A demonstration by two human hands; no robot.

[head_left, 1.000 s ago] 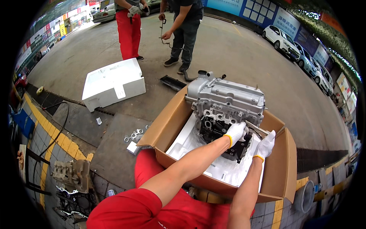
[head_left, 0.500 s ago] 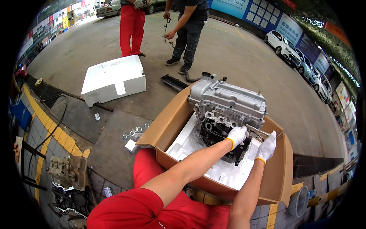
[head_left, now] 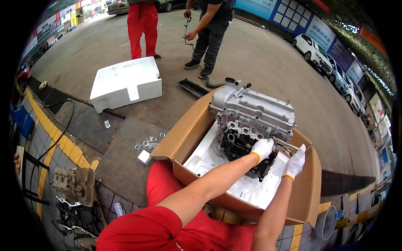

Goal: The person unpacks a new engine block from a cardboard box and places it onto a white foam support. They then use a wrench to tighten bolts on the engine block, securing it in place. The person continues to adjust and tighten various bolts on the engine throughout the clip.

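A silver-topped car engine (head_left: pixel 253 106) stands upright in an open cardboard box (head_left: pixel 184 146), its lower block black. At the engine's near right side, my left hand (head_left: pixel 264 149), in a white knit glove, is closed at the inner end of a metal wrench (head_left: pixel 286 144). My right hand (head_left: pixel 295 161), gloved the same, closes round the outer end of its handle near the box's right wall. Where the wrench meets the engine is hidden by my left hand. White foam (head_left: pixel 201 161) and clear plastic film lie under and around the block.
Left of the box are metal rings (head_left: pixel 150 141) and a small white box (head_left: pixel 144 157). A foam cover (head_left: pixel 125 83) and black tray (head_left: pixel 193 88) lie beyond. A worn engine (head_left: pixel 74 188) sits lower left; a grey bucket (head_left: pixel 325 222) lower right. Two people stand ahead, one holding a bent pipe (head_left: pixel 185 31).
The whole view has shifted slightly. Both hands stay on the wrench beside the engine, with little visible movement of the tool.
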